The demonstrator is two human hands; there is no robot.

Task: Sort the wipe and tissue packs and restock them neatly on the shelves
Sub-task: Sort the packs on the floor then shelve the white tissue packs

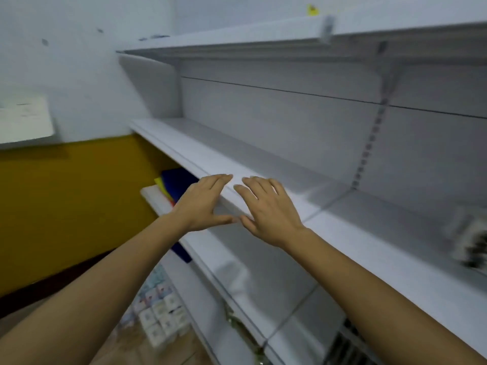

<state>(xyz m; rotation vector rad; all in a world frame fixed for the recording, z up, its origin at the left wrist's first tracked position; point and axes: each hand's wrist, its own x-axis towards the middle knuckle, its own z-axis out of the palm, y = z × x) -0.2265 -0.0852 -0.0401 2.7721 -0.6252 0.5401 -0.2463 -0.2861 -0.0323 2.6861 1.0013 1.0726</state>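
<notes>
Right now both hands hold nothing. The left hand (203,204) and the right hand (268,212) are spread flat with straight fingers in the middle of the frame, thumbs almost meeting, at the front lip of the white middle shelf (263,159). Whether the palms rest on the lip or hover just above it cannot be told.

The tissue packs (158,317) sit well below, at the bottom of the frame left of centre: a cluster of small pale packs bundled together by the foot of the shelving. They are probably light and soft in thin, slick film, so they should squash easily. A grip across the short sides with gentle pressure looks safest, or both hands under a whole bundle.

At the right edge a blurred pack (471,246) with dark markings lies on the shelf, but what kind it is cannot be told. Blue and yellow items (176,180) show under the shelf left of the hands.

No brand or writing can be read. The print on the packs, a small yellow tag (312,10) at the top and a white sheet (23,119) at the left edge are all blurred.
</notes>
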